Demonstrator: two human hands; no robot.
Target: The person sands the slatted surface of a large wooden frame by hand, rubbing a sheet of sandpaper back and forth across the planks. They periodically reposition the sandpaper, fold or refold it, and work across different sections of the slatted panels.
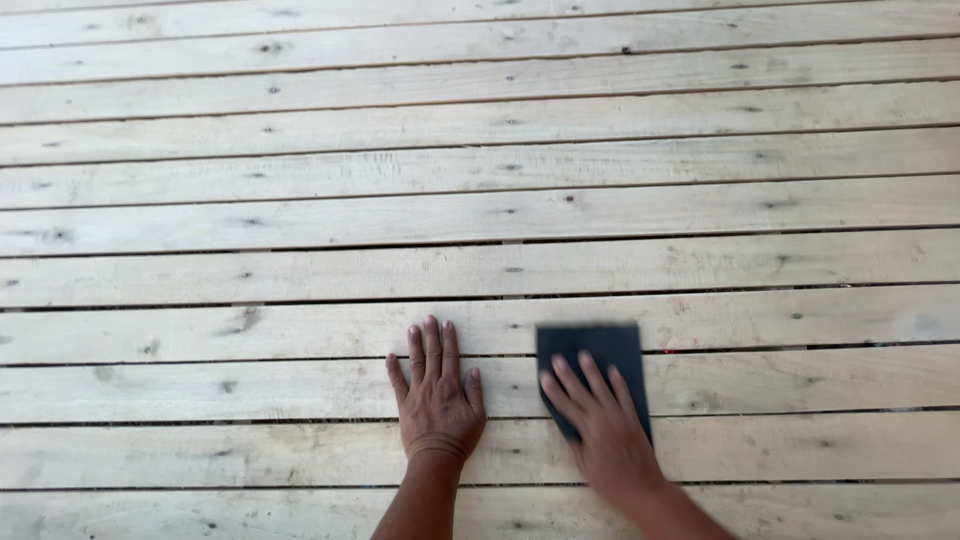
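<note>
Planks of pale, knotty wood (480, 210) fill the whole view, laid side by side with thin dark gaps between them and running left to right across the picture.

The left hand (437, 400) lies flat on the boards, palm down, fingers straight, close together and pointing away from the person toward the top of the picture, thumb just off to the side. It holds nothing; it simply rests on the wood, spanning one of the gaps between two planks.

The right hand (603, 425) is just beside it, to the right, and is pressed down on a dark sheet of sandpaper (592, 350) (dark grey to near black, roughly rectangular). The fingers are spread a little and lie on top of the sheet, angled up and to the left; the palm covers its near end. The hand is not wrapped around the sheet but flat on it, pinning it to the wood.

The sheet's long axis runs away from the person, roughly crosswise to the planks, with a slight lean so that its far short edge sits toward the top of the picture. That far edge lies on the plank above the one under the palm, so the sheet bridges a gap. Its edges and the right hand look blurred, while the left hand is sharp. Both forearms enter from the bottom edge.
</note>
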